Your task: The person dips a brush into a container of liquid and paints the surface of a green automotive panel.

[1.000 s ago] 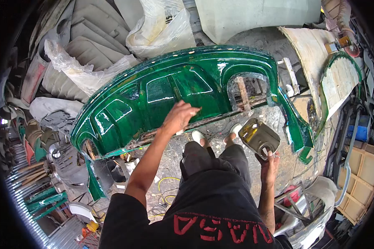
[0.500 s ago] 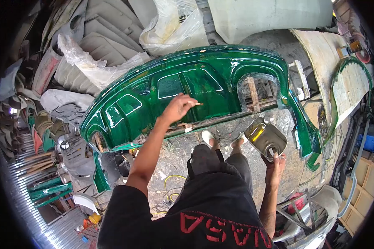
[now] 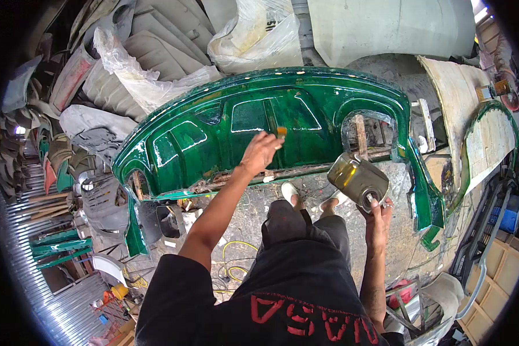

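Note:
In my left hand [image 3: 261,151] is a small paintbrush [image 3: 282,131], gripped between the fingers with its tan bristles upward. That hand hovers over the lower middle of a large glossy green moulded panel [image 3: 213,153]; whether the brush touches it I cannot tell. My right hand [image 3: 378,214] holds a dark, see-through, jug-like container [image 3: 352,168] by its round neck end, thumb at the opening. Yellowish liquid shows in the container, which is tilted. Its position is in front of the panel's right cutout.
Grey moulded panels [image 3: 167,55] and clear plastic sheeting [image 3: 121,63] are piled behind the green panel. Another brush [image 3: 493,90] lies on a pale panel [image 3: 444,81] at right. A yellow cable [image 3: 230,244] curls on the floor near my feet.
The view has shifted slightly. My left hand has moved right and turned, so the brush's bristles now point upward. The container has moved a little left and up in my right hand.

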Available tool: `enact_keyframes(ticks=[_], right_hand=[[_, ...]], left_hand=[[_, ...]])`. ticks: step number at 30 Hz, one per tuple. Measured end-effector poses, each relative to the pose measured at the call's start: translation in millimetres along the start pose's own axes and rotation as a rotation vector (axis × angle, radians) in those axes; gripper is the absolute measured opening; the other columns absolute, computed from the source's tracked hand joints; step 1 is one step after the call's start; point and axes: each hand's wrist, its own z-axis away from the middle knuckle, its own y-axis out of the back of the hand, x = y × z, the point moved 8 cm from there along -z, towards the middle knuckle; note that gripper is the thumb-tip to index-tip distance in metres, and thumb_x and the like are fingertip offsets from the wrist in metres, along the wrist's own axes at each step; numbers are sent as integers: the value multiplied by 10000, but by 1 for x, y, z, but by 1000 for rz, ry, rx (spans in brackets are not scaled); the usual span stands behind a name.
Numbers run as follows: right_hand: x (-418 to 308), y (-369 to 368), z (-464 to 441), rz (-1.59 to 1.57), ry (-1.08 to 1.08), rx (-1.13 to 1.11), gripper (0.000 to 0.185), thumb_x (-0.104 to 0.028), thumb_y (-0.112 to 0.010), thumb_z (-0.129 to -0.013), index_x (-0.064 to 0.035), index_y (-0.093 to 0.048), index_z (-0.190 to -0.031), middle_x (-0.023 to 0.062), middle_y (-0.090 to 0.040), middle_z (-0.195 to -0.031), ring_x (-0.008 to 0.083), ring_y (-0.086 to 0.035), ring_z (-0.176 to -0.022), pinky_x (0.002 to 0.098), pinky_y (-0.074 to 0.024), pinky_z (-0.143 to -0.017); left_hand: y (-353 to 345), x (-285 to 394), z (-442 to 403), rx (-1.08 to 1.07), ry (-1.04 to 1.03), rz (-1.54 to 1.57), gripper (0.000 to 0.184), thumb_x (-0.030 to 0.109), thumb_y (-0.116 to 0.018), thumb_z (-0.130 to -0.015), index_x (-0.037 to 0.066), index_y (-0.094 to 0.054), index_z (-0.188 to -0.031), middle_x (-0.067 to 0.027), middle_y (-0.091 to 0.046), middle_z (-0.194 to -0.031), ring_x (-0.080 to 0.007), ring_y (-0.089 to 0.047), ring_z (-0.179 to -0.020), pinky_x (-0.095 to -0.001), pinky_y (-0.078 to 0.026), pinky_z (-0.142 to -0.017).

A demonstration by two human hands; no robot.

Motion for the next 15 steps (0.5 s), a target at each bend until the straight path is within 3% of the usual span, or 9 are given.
enact_keyframes(ticks=[2,5,7,9,10,12,15], right_hand=[[-3,-11,-5,8,22,-40,575,-254,-660,-917,-73,-309,-1336,149,-534,-1275,261,-599,-1131,470,-526,-949],[0,-19,-10,1,15,-50,579,-259,-666,-913,-74,-309,-1330,149,-527,-1282,263,-593,-1139,465,-527,-947],[1,-23,-11,15,13,-53,585,-260,-668,-912,-74,-306,-1332,150,-523,-1285,264,-591,-1141,462,-528,-947],[-1,-24,-11,31,12,-52,591,-262,-671,-910,-75,-302,-1333,150,-520,-1288,265,-589,-1144,458,-529,-946],[-3,-25,-9,26,14,-64,602,-264,-672,-909,-75,-295,-1338,151,-518,-1287,266,-587,-1145,457,-528,-946],[-6,-28,-4,26,12,-45,593,-272,-666,-913,-78,-307,-1342,145,-520,-1279,263,-583,-1141,448,-532,-940],[-8,-31,1,30,-1,-47,557,-284,-649,-922,-86,-334,-1336,134,-522,-1277,264,-586,-1133,459,-532,-937]], left_hand=[[-13,0,5,-163,51,284,238,100,-575,-904,79,-672,-1120,-100,-626,-865,-294,-581,-880,-392,-440,-899],[14,-15,-25,-169,23,440,172,86,-593,-907,81,-692,-1047,-100,-678,-924,-290,-603,-862,-399,-449,-891],[27,-50,-50,47,26,542,162,44,-577,-918,71,-711,-1006,-93,-716,-993,-247,-655,-853,-372,-519,-809],[44,-84,-60,301,173,551,156,76,-585,-915,58,-723,-985,-111,-717,-931,-233,-658,-818,-318,-513,-722],[47,-82,-62,307,172,553,156,76,-585,-915,58,-723,-985,-111,-717,-931,-233,-658,-818,-318,-513,-722],[49,-89,-58,404,415,571,159,53,-620,-895,46,-721,-1017,-113,-707,-881,-165,-644,-771,-282,-493,-678],[11,-64,-68,451,420,689,162,126,-643,-930,40,-714,-1047,-80,-705,-839,-120,-647,-732,-261,-491,-631]])
